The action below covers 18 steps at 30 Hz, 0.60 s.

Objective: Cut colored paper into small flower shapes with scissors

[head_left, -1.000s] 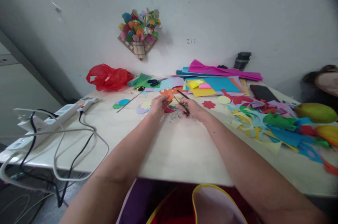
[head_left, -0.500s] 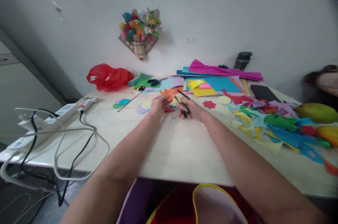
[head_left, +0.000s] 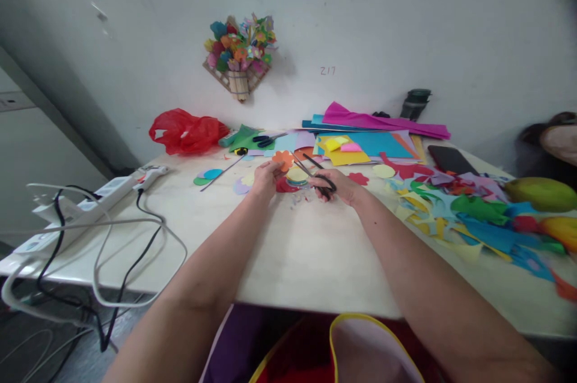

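My left hand (head_left: 267,177) pinches an orange paper flower (head_left: 283,160) by its lower edge, above the table. Black-handled scissors (head_left: 325,183) sit in my right hand (head_left: 339,186), their blades pointing up and left, just apart from the flower. Below and between the hands lie a pale yellow paper circle (head_left: 297,175), a red paper piece (head_left: 285,185) and tiny scraps. A red paper flower (head_left: 359,178) rests to the right of my right hand. Behind the scissors is a thin black stick-like thing (head_left: 312,160), perhaps a pen.
Colored paper scraps (head_left: 487,232) cover the right side, near a phone (head_left: 451,160) and a green fruit (head_left: 541,193). Paper sheets (head_left: 383,144), a second pair of scissors (head_left: 265,140) and a red plastic bag (head_left: 187,132) stand at the back. A power strip (head_left: 81,208) with cables is left.
My right hand has moved right with the scissors, and the blades have come away from the orange flower. My left hand has shifted slightly left, turning the flower to face me more.
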### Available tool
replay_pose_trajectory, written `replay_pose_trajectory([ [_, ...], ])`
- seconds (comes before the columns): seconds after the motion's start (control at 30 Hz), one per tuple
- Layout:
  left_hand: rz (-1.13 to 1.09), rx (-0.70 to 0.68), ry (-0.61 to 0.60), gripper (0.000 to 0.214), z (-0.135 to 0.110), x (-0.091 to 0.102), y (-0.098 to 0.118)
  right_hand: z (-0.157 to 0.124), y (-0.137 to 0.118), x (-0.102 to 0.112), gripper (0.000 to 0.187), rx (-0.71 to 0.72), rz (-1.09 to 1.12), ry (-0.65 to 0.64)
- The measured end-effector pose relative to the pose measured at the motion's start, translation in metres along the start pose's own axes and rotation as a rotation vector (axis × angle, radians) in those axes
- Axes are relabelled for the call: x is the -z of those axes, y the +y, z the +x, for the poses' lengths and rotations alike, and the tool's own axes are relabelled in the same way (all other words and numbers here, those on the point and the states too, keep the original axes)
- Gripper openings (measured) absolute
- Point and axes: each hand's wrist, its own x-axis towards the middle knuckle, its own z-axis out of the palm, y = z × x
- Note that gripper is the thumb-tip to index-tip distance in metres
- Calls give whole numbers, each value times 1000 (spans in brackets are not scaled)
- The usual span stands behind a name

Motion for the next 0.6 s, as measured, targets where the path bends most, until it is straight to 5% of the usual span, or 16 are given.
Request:
replay_pose_trajectory([
  [0.3, 105, 112, -250, 10, 0, 15, 13, -7, -1, 21, 29, -33, -165, -110],
  [0.6, 221, 207, -361, 15, -1, 22, 18, -12, -7, 27, 37, -77, -274, -189],
])
